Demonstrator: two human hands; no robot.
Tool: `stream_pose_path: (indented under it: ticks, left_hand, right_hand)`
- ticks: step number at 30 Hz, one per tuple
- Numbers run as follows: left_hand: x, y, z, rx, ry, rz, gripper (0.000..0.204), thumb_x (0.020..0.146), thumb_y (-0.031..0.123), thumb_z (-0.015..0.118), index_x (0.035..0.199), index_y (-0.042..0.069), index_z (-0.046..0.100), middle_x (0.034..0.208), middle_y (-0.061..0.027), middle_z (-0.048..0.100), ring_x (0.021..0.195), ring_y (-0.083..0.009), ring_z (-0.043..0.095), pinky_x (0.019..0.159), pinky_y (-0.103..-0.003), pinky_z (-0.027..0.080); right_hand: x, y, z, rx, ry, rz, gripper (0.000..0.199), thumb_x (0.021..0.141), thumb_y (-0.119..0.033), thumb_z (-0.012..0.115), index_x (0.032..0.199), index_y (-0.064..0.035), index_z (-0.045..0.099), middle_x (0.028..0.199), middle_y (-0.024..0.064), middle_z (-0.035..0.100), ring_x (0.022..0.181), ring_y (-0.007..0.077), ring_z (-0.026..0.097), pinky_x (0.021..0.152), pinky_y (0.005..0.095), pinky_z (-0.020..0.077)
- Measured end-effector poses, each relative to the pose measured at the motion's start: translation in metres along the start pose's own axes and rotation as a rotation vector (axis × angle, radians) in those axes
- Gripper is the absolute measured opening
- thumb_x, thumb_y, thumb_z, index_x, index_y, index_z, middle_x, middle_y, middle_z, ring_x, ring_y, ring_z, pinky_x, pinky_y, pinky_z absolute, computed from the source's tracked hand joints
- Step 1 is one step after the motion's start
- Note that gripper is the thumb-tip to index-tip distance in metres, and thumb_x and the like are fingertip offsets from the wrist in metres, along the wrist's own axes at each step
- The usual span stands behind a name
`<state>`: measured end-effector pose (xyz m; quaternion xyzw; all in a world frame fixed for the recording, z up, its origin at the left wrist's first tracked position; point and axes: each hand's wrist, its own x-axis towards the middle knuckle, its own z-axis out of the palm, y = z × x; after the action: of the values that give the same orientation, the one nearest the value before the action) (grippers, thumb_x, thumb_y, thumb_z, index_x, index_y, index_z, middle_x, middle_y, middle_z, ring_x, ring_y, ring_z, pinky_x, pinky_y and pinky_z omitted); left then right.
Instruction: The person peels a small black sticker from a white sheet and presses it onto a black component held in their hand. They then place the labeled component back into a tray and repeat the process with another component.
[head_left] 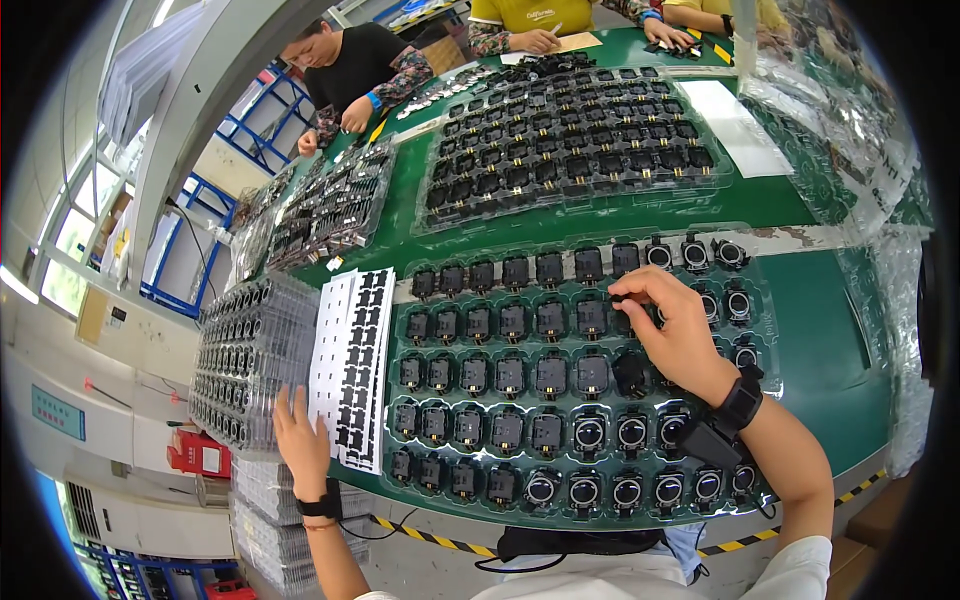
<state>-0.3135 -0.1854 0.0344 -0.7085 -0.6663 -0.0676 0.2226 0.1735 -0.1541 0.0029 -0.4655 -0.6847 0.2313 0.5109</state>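
Green table, second clear tray of black parts further back, more filled trays at left, stack of clear trays beside them, co-workers seated at the far edge, white paper sheet.

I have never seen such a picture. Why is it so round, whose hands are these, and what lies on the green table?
A wide camera on the person's head looks down, so straight edges bend. The two hands are that person's own. The right hand pinches at a small black part in the clear tray, which holds rows of such parts. The left hand rests flat on a white sheet of black stickers and holds nothing. Beside it stands a stack of trays. More full trays lie further back on the green table, where other people work.
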Motion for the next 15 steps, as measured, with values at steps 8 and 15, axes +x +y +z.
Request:
stream_pose_path:
  ticks: [8,15]
  left_hand:
    - [-0.009,0.02,0.006,-0.292,-0.368,0.071,0.05,0.086,0.019,0.062,0.13,0.003,0.046,0.14,-0.0195,0.039,0.131,-0.0426,0.031,0.106,-0.047,0.027]
    - [-0.023,0.058,-0.034,-0.157,-0.272,0.078,0.044,0.082,0.018,0.065,0.123,0.003,0.054,0.135,-0.0195,0.045,0.13,-0.0427,0.033,0.106,-0.048,0.028]
  right_hand:
    - [0.001,-0.009,-0.003,0.008,0.069,0.035,0.026,0.08,0.01,0.057,0.104,0.0008,0.059,0.107,0.0098,0.059,0.092,0.0189,0.061,0.078,0.0274,0.0505]
    - [0.002,0.001,-0.001,0.074,0.101,0.07,0.023,0.082,0.008,0.058,0.103,0.0021,0.06,0.113,0.0106,0.059,0.09,0.0174,0.063,0.079,0.0265,0.0519]
